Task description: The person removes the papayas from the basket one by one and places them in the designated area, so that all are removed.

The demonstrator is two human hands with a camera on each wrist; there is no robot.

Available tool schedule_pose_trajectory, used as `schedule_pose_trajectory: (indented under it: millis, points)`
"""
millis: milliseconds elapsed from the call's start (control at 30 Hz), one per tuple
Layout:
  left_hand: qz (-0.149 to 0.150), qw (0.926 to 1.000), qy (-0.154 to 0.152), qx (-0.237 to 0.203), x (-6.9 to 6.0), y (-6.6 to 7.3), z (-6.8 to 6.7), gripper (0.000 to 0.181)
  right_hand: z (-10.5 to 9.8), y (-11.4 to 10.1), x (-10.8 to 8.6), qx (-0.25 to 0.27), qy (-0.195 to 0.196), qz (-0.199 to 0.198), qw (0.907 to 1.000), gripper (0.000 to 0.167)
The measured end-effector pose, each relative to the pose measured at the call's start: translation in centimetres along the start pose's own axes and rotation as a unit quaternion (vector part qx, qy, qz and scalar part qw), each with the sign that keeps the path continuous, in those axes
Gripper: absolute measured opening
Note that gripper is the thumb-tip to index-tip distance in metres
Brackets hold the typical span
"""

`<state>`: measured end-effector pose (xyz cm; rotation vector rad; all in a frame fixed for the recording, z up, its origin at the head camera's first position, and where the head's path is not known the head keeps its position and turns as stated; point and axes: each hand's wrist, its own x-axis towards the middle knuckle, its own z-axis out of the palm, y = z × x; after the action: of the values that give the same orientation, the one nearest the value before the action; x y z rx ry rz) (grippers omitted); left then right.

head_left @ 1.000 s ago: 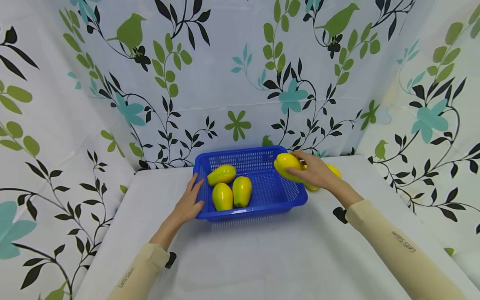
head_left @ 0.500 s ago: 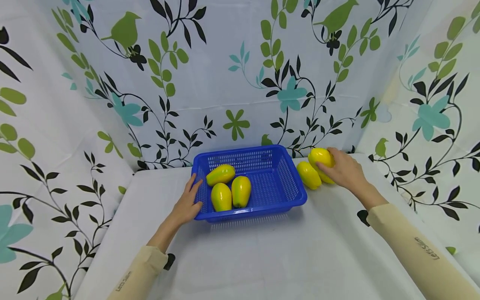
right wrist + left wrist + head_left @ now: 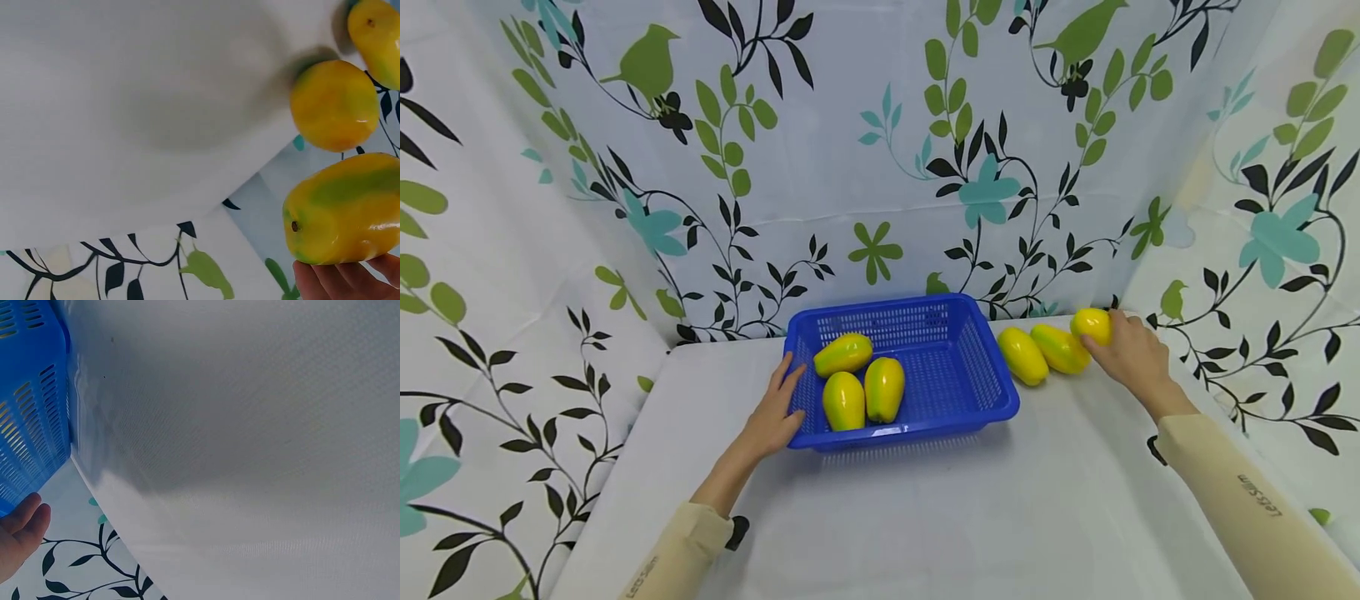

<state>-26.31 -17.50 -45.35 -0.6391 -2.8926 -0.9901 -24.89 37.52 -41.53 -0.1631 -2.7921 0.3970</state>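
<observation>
A blue perforated basket (image 3: 936, 375) holds three yellow mangoes (image 3: 843, 401) in its left half. My left hand (image 3: 769, 417) rests on the basket's left rim with spread fingers; the left wrist view catches its fingertips by the basket wall (image 3: 31, 425). To the right of the basket, two mangoes (image 3: 1022, 356) lie side by side on the table. My right hand (image 3: 1138, 358) grips another mango (image 3: 1091, 325) just right of those two. In the right wrist view, the fingers (image 3: 344, 280) lie against this held mango (image 3: 344, 209).
A white-covered table (image 3: 895, 517) carries everything. Behind it and at both sides hangs a white cloth (image 3: 820, 167) printed with leaves, birds and flowers. The basket's back edge is near the back cloth.
My right hand has moved right with a mango, from over the basket's right edge to beyond the two mangoes outside, which now show fully. My left hand has stayed on the rim.
</observation>
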Motion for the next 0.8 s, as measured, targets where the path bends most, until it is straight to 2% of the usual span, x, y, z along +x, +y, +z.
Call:
schedule_pose_trajectory:
  millis: [167,333,633,800]
  points:
    - [-0.005,1.0,-0.003,-0.004,-0.2,0.1,-0.1,0.075,1.4,1.9,-0.1,-0.007,-0.001,0.014,0.9999,0.063]
    - [-0.004,1.0,-0.004,-0.005,-0.2,0.2,-0.3,0.074,2.3,3.2,-0.2,-0.006,-0.025,0.036,0.999,0.065]
    - [-0.004,1.0,-0.006,0.004,-0.1,0.0,-0.2,0.076,3.2,3.6,-0.5,0.004,-0.075,0.06,0.9954,0.069]
    - [-0.001,1.0,-0.003,-0.001,-0.2,0.2,-0.3,0.075,3.6,3.6,-0.5,0.004,-0.087,0.068,0.9939,0.07]
